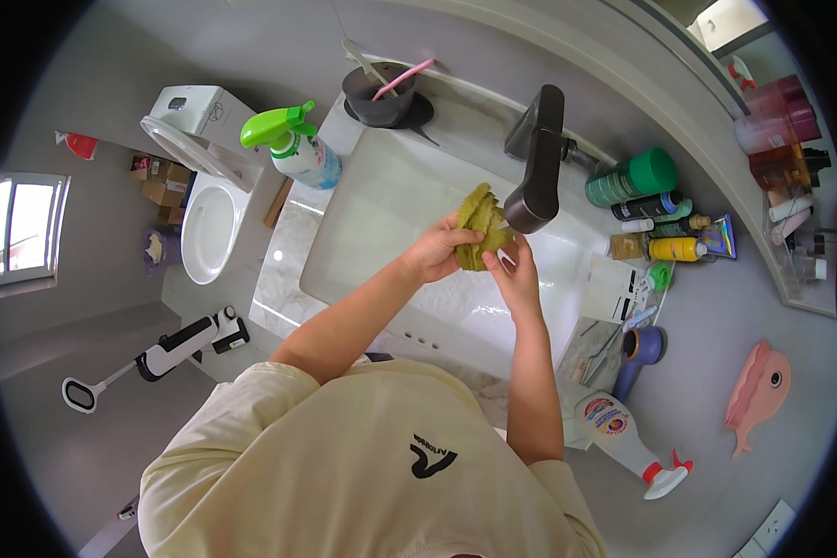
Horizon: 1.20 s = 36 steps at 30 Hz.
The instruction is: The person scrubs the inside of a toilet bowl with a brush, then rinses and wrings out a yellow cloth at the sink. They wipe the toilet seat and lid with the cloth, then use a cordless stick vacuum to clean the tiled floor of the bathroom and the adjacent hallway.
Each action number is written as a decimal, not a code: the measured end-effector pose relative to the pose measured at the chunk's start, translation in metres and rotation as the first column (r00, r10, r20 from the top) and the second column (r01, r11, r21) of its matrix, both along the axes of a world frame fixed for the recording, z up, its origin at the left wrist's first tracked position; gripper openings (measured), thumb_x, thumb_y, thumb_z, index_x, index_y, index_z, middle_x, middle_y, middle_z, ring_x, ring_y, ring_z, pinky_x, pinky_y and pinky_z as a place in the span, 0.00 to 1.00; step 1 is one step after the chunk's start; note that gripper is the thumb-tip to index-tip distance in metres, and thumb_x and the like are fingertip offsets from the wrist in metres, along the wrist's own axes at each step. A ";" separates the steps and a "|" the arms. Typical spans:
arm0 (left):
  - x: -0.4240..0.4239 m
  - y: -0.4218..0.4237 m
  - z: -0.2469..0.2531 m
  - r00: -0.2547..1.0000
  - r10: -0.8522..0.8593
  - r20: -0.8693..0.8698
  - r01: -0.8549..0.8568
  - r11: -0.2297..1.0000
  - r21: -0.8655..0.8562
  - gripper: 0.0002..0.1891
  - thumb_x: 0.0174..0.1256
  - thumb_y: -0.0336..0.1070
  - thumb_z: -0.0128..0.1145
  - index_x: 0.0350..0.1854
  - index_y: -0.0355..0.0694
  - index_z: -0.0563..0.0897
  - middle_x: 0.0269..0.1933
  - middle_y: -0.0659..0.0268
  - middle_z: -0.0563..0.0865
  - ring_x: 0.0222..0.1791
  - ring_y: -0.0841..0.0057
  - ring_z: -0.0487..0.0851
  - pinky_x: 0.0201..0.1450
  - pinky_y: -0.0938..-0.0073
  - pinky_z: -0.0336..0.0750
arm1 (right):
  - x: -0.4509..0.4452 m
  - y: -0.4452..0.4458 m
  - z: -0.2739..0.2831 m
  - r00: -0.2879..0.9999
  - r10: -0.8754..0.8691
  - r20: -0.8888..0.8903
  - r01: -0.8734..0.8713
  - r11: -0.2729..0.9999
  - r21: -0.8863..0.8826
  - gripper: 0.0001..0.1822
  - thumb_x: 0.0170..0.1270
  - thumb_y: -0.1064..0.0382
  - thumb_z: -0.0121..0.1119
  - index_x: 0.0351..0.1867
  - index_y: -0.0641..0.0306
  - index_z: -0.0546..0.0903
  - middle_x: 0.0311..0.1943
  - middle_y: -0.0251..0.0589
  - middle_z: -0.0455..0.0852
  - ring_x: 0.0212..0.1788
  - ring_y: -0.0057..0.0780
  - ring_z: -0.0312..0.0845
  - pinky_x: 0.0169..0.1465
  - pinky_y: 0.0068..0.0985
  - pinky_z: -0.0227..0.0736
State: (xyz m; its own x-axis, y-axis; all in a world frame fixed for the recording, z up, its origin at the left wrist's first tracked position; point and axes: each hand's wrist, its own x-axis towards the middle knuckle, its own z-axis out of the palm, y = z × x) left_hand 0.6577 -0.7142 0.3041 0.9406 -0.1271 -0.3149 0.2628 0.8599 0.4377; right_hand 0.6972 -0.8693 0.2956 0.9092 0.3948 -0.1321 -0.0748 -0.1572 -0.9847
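A bunched olive-green cloth [480,227] is held between both hands over a white sink basin [390,209], beneath the spout of a dark faucet [533,199]. My left hand [443,247] grips the cloth's left side, thumb on top. My right hand [515,272] pinches its lower right edge with thumb and fingers. Water shows by the spout at the cloth, and the basin's right part looks wet.
A green-topped spray bottle [307,157] and a dark bowl [380,94] with brushes stand behind the basin's left. Bottles [631,178], tubes, a brush [589,363] and a white spray bottle [617,425] line the right. A toilet [213,227] is at far left.
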 end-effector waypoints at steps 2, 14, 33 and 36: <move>0.000 0.000 0.009 0.996 -0.070 0.051 0.074 0.995 -0.070 0.22 0.61 0.24 0.45 0.59 0.37 0.65 0.56 0.60 0.74 0.54 0.68 0.75 0.59 0.66 0.69 | 0.009 -0.007 0.006 0.972 0.083 -0.222 -0.062 0.993 0.098 0.20 0.60 0.61 0.60 0.49 0.72 0.74 0.47 0.41 0.78 0.49 0.24 0.73 0.50 0.23 0.68; 0.020 0.005 0.021 0.975 -0.130 -0.182 0.214 0.301 0.929 0.38 0.44 0.46 0.71 0.56 0.36 0.66 0.45 0.55 0.76 0.44 0.68 0.77 0.46 0.73 0.74 | 0.005 0.005 0.012 0.972 -0.153 -0.180 0.196 0.947 0.256 0.15 0.68 0.58 0.49 0.46 0.67 0.75 0.42 0.33 0.79 0.41 0.19 0.73 0.47 0.20 0.68; 0.007 0.054 -0.015 0.998 0.057 -0.032 -0.034 0.869 0.494 0.14 0.68 0.33 0.46 0.54 0.41 0.70 0.43 0.64 0.78 0.46 0.75 0.77 0.49 0.69 0.73 | 0.033 -0.046 0.039 0.885 0.239 0.399 0.064 0.787 -0.613 0.24 0.50 0.65 0.66 0.50 0.63 0.72 0.45 0.50 0.76 0.51 0.40 0.72 0.51 0.31 0.67; 0.003 0.057 -0.004 0.991 -0.128 0.026 0.005 0.236 0.972 0.12 0.67 0.35 0.49 0.50 0.41 0.74 0.41 0.66 0.79 0.45 0.76 0.77 0.48 0.70 0.73 | 0.042 -0.058 0.021 0.907 0.299 0.297 0.038 0.645 -0.764 0.11 0.50 0.67 0.65 0.35 0.67 0.77 0.43 0.48 0.74 0.51 0.40 0.70 0.50 0.30 0.67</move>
